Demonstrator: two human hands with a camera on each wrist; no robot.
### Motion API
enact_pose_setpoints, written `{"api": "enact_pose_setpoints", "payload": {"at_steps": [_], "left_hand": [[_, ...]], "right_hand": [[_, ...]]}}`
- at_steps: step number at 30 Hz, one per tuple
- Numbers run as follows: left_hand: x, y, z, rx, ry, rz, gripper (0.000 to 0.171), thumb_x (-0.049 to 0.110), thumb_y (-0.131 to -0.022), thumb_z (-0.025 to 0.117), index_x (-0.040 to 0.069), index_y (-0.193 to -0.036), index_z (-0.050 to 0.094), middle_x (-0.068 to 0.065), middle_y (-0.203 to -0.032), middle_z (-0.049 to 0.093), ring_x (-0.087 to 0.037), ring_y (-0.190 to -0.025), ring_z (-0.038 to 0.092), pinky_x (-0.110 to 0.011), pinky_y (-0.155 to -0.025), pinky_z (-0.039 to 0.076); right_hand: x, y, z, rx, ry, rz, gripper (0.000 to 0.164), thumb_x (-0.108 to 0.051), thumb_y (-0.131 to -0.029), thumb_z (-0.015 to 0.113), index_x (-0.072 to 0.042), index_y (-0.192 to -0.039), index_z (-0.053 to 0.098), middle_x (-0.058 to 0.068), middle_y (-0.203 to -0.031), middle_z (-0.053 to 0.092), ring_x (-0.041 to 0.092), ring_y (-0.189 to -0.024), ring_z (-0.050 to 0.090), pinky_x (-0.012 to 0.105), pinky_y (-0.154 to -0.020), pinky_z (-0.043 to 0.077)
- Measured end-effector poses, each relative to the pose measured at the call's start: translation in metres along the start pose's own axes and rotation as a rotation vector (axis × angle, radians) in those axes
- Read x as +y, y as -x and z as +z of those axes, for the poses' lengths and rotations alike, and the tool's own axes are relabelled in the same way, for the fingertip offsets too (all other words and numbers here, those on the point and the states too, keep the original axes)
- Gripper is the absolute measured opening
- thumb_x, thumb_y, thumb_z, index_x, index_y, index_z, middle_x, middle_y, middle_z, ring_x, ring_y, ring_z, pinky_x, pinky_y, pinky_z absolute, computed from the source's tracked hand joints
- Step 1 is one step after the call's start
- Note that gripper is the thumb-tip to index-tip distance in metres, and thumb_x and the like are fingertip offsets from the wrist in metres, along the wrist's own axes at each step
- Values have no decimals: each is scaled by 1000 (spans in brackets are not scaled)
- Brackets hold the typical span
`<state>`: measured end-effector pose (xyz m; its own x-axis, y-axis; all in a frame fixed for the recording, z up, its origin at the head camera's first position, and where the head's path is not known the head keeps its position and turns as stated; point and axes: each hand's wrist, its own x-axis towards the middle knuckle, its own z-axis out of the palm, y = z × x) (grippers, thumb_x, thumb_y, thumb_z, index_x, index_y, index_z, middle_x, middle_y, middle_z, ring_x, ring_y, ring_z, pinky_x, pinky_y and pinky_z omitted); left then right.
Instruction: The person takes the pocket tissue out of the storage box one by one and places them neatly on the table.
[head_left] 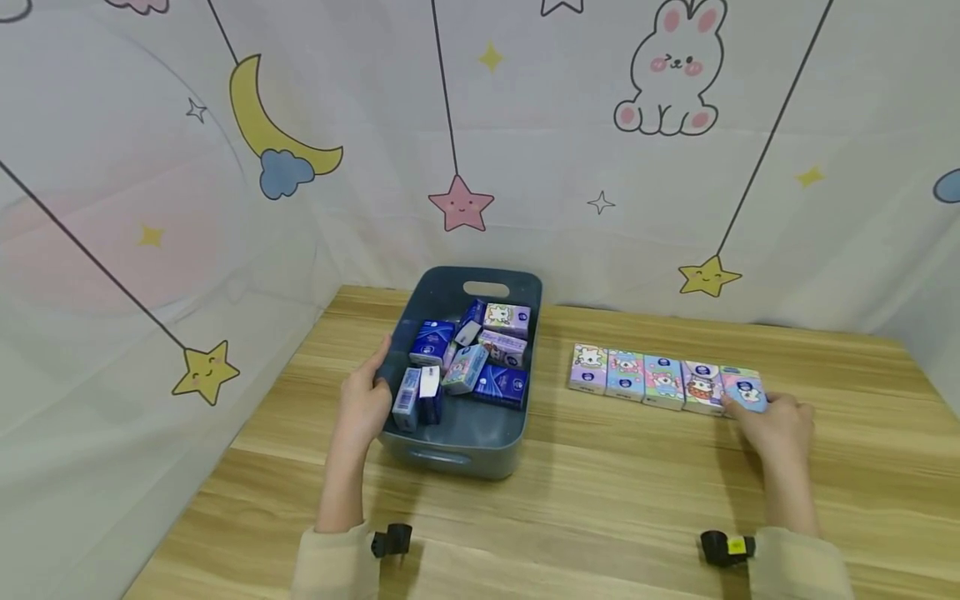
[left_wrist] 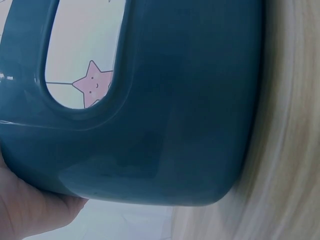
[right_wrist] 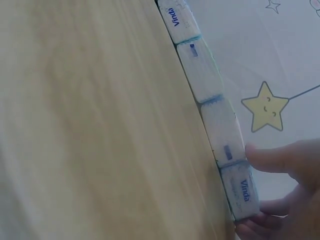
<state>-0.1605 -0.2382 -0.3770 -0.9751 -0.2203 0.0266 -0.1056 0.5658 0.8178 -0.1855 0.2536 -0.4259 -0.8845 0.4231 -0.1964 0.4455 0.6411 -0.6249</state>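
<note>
A blue-grey plastic basket point(head_left: 465, 462) stands on the wooden table, holding several jumbled tissue packs, some dark blue point(head_left: 432, 342), some printed with cartoon animals point(head_left: 506, 318). My left hand point(head_left: 366, 400) grips the basket's left side; the left wrist view shows the basket's end wall point(left_wrist: 190, 125) with its handle slot, and part of the hand point(left_wrist: 35, 212). To the right, several cartoon tissue packs lie side by side in a straight row. At the row's right end, my right hand point(head_left: 776, 425) pinches the last tissue pack point(head_left: 744, 390), with the thumb over it and fingers at its outer end.
A pale cloth printed with stars, a moon and a rabbit point(head_left: 670, 75) hangs behind and left of the wooden table point(head_left: 600, 500). The basket's far end stands close to the back cloth. A dark device point(head_left: 392, 540) sits by the left cuff, another point(head_left: 723, 548) by the right.
</note>
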Motion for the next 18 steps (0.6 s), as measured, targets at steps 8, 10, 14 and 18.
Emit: {"api": "enact_pose_setpoints", "payload": {"at_steps": [8,10,14,18], "left_hand": [[-2,-1,0,-4,1,6,65,-4,-88,33,16,-149,33,-16,-154,33,-31,-119,44,-42,-94,39],[-1,-1,0,-1,0,6,65,-5,-88,33,15,-149,34,-16,-153,33,-29,-121,44,-43,-97,38],[-1,-1,0,-2,-2,2,64,-5,-88,34,15,-149,34,-16,-153,33,-28,-122,43,-44,-97,38],[0,-1,0,-7,5,-3,65,-4,-88,34,16,-149,33,-15,-154,33,-29,-125,43,-44,-99,38]], "right_hand": [[0,-1,-2,-38,43,-28,85,-45,-92,53,23,-137,29,45,-132,25,52,-118,27,61,-99,31],[-1,0,-4,-56,71,-42,88,-47,-92,51,24,-137,26,46,-132,24,53,-118,27,63,-99,32],[-8,5,-9,-94,145,-99,97,-53,-92,47,25,-140,15,51,-135,16,61,-121,21,69,-99,28],[-29,18,-15,-88,230,-209,98,-57,-93,45,21,-143,13,51,-138,14,66,-124,16,73,-99,23]]}}
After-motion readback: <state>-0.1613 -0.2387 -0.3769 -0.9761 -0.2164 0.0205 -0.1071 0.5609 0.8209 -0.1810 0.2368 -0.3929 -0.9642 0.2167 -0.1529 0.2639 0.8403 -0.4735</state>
